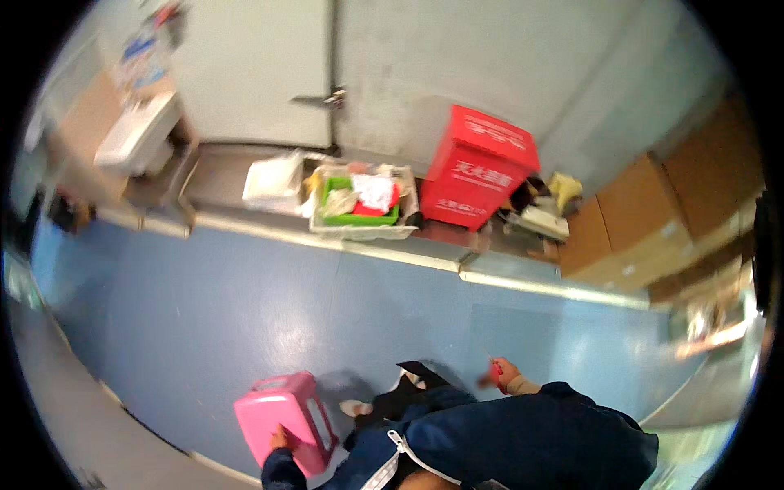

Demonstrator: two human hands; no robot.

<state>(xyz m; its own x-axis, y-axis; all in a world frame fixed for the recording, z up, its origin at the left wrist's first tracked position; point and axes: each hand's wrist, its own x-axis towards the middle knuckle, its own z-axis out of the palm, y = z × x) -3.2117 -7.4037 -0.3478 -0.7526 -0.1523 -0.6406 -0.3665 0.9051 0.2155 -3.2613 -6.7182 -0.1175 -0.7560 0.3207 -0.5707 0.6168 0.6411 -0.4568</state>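
Observation:
At the lower left, my left hand [280, 438] rests on the seat of a pink plastic stool [269, 412] and seems to grip it at the middle. The stool is tilted, its open legs toward my feet. My right hand [508, 374], out to the right over the floor, is closed around a small red thing [496, 371]. Blur hides what kind of thing it is. Dark blue sleeves cover my arms.
Along the wall stand a red box [478, 167], a white basket [359, 231] holding a green tray with cloths, and a stack of white trays [273, 184]. Cardboard boxes [633, 216] fill the right side. A raised pale edge [392, 253] borders the blue floor [286, 310].

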